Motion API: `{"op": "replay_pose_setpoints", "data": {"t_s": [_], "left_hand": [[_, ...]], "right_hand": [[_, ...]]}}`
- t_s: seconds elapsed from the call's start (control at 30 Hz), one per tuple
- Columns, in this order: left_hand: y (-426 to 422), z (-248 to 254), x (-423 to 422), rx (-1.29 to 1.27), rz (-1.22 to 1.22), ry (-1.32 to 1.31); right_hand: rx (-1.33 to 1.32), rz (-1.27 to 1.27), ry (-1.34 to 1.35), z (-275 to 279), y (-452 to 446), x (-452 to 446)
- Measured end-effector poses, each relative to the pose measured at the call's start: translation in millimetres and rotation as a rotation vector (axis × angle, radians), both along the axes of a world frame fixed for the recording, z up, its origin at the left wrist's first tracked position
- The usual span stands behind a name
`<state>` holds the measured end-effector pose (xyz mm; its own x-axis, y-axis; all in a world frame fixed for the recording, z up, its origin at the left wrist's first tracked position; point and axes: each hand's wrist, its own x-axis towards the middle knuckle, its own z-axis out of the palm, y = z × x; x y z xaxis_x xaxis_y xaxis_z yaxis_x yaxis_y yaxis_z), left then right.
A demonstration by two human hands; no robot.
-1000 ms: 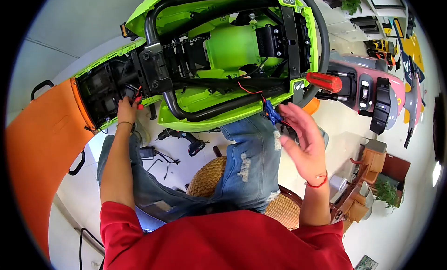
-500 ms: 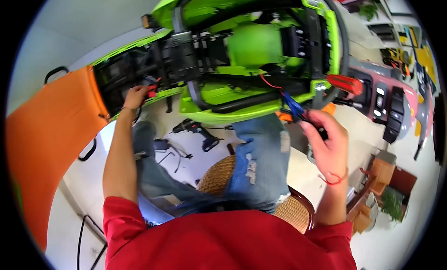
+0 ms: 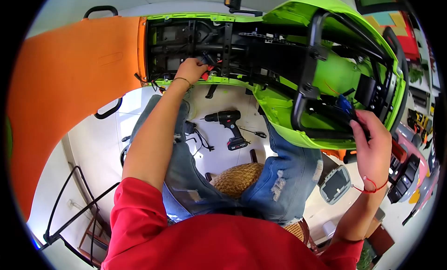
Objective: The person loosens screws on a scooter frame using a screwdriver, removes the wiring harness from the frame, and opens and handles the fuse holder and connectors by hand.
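Observation:
A long green vehicle body (image 3: 279, 109) with a black metal frame (image 3: 305, 79) lies across my lap, its inside facing me. My left hand (image 3: 190, 71) reaches into its left section, fingers closed at a small red piece (image 3: 207, 73) whose kind I cannot make out. At the wide right end, my right hand (image 3: 372, 135) pinches a blue-wrapped wire bundle (image 3: 344, 104) inside the shell, beside a black box-shaped part (image 3: 366, 90). A thin orange wire (image 3: 331, 87) runs up from the bundle. Dark wiring near the right fingertips is partly hidden.
An orange panel (image 3: 79, 60) adjoins the body's left end. On the floor lie a cordless drill (image 3: 229, 126), a screwdriver (image 3: 257, 133) and a black cable (image 3: 200, 139). A grey framed part (image 3: 335, 184) stands by my right forearm. A pink vehicle (image 3: 416, 170) is at far right.
The view has turned, so the body now lies more level and further right. My right hand has brought the blue bundle inside the shell's edge. My left hand stays at the red piece.

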<state>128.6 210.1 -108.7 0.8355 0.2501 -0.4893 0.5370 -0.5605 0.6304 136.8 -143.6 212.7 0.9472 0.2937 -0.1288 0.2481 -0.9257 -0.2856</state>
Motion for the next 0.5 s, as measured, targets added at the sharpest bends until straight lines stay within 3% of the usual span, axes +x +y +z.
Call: {"op": "replay_pose_setpoints", "data": {"t_s": [0.43,0.5], "left_hand": [[5,-12,5,-0.056,-0.081,0.075],[3,-20,3,-0.064,-0.069,0.110]], "right_hand": [[0.068,-0.187,0.145,-19,-3,1],[0.302,-0.303,0.153,-24,-6,-2]]}}
